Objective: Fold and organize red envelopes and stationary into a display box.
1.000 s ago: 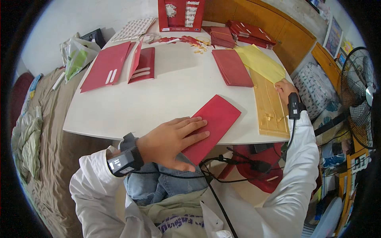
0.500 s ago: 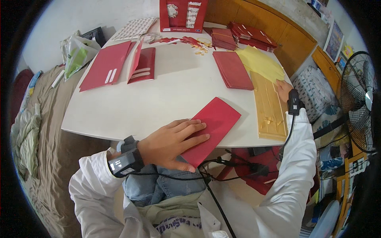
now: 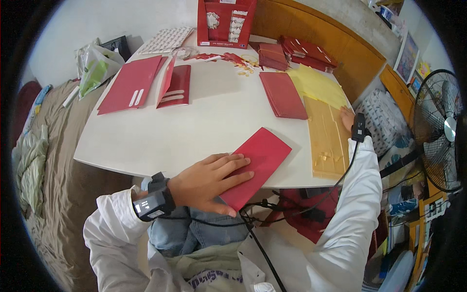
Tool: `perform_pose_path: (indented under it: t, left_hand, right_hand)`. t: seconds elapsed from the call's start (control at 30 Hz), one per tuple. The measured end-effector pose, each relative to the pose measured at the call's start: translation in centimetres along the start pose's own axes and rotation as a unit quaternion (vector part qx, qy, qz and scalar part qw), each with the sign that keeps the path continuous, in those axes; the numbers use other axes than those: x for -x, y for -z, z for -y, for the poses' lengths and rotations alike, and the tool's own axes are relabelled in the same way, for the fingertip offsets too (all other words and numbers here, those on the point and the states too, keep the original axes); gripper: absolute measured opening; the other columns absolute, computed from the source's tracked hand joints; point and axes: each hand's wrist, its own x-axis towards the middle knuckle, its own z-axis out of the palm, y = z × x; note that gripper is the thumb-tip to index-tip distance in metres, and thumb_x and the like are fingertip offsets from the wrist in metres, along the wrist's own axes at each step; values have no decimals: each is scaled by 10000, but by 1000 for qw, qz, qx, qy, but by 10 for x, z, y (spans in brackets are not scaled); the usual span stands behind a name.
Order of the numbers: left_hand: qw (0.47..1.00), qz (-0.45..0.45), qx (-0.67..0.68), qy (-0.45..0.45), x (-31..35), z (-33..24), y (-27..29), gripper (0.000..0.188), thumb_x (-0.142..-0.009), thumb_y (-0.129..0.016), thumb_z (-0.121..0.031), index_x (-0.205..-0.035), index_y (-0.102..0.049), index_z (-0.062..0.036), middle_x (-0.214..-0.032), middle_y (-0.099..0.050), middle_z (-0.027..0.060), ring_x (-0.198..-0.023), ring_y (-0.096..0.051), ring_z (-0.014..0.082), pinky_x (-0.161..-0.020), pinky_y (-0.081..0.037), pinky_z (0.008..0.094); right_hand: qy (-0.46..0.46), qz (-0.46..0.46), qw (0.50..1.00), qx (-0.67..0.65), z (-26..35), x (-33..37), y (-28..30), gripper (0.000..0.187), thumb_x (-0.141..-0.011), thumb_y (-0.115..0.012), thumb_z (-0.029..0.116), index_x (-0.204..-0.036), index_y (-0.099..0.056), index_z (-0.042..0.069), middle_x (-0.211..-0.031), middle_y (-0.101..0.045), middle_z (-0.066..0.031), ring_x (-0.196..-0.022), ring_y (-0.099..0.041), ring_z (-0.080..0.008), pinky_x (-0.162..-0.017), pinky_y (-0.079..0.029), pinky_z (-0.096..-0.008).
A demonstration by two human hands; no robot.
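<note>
A folded red paper wallet lies slantwise at the table's near edge, its lower corner jutting past it. My left hand rests flat on its lower left part, fingers stretched out and thumb near the bottom corner. At the table's right side, my right hand has curled fingers next to the lower corner of some thin yellow sheets and the edge of a gold-coloured stack. Whatever those fingers pinch, if anything, is hidden. Left of the gold stack is a pile of dark red wallets.
Flat red covers and a half-open red folder lie at the left. Behind are a red display box, red and gold scraps and banded red bundles. A fan stands at right; black cables cross my lap.
The whole view has shifted slightly, so the table sits a little lower. My left hand stays flat on the red wallet; my right hand stays by the yellow sheets, a touch farther outward.
</note>
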Motion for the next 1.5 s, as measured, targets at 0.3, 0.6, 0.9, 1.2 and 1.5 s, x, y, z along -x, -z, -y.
perform_pose_path:
  t: [0.3,0.6,0.9,1.2,1.5]
  left_hand:
    - [1000,4,-6,10,4,-2,1,855,-741,-564,-630,-1340,-375,-50,-1365,-342,195,-1257,-355,330,-1045,-284,444]
    - [1000,6,-9,11,3,-2,1,864,-741,-557,-638,-1344,-369,-49,-1368,-338,198,-1259,-349,339,-1046,-280,444]
    - [1000,-8,-13,3,2,-4,4,789,-786,-522,-604,-1317,-398,-34,-1349,-368,193,-1253,-359,327,-1029,-300,417]
    - [1000,-9,-16,-2,1,-3,4,785,-783,-525,-605,-1307,-411,-32,-1338,-378,197,-1248,-368,327,-1024,-308,415]
    - [1000,1,-24,8,2,-4,5,788,-777,-523,-609,-1309,-414,-38,-1349,-368,196,-1256,-360,325,-1023,-304,416]
  right_hand:
    - [76,-1,997,-15,115,75,68,266,-836,-519,219,-1001,-613,33,-1027,-579,-135,-994,-539,-328,-847,-447,-376]
    - [113,-55,991,-52,129,123,67,273,-848,-503,184,-1030,-587,0,-1056,-549,-138,-1008,-517,-329,-856,-439,-383]
    - [120,-38,985,-116,119,130,68,280,-813,-502,64,-1074,-569,-12,-1079,-542,-137,-1016,-513,-328,-871,-430,-367]
    - [127,-59,980,-144,128,147,70,284,-789,-487,4,-1061,-568,-22,-1068,-552,-133,-986,-530,-309,-849,-434,-336]
    - [115,-53,980,-157,136,150,78,259,-790,-510,25,-1038,-573,-13,-1033,-558,-138,-934,-550,-310,-813,-446,-342]
